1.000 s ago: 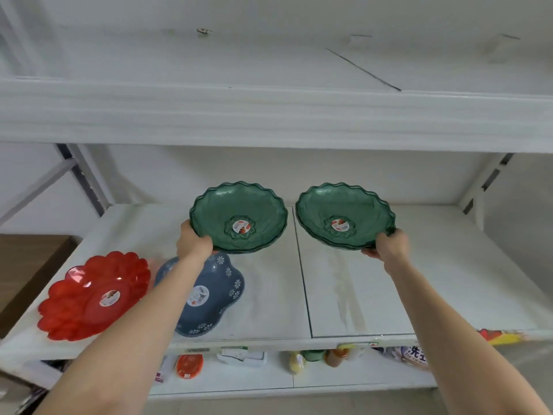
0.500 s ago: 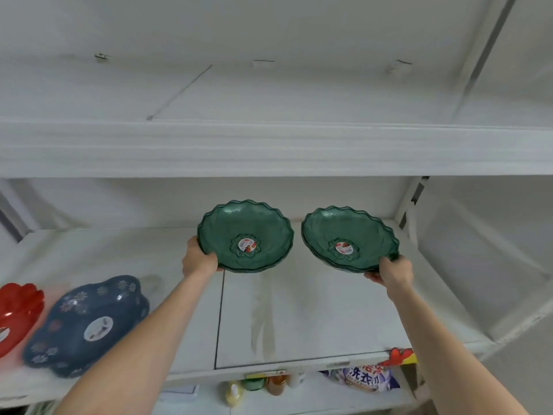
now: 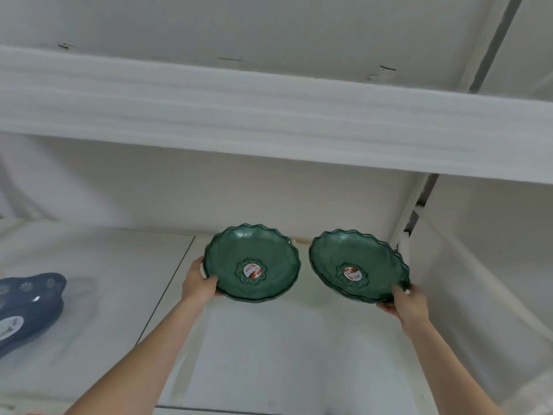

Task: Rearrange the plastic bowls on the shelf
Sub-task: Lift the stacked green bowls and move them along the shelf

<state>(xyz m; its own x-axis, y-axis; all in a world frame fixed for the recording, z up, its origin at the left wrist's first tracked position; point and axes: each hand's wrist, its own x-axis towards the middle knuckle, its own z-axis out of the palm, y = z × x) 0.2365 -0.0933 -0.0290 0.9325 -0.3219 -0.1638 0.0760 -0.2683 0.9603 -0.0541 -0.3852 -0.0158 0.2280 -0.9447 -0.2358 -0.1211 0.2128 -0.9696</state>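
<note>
Two green scalloped plastic bowls hang tilted toward me above the white shelf board (image 3: 269, 348), each with a round sticker in its middle. My left hand (image 3: 200, 283) grips the left rim of the left green bowl (image 3: 253, 262). My right hand (image 3: 407, 304) holds the lower right rim of the right green bowl (image 3: 357, 265), which looks like a stack of two. The bowls sit side by side, almost touching, near the shelf's right end. A blue flowered bowl (image 3: 28, 307) lies on the shelf at the far left.
An upper shelf (image 3: 269, 121) runs overhead across the view. A white upright post (image 3: 411, 211) and a side panel close the shelf just right of the right bowl. A seam (image 3: 167, 292) divides the shelf boards.
Both hands have carried the green bowls to the right along the shelf, toward the post. The red bowl has slid out of view and the blue one is at the left edge.
</note>
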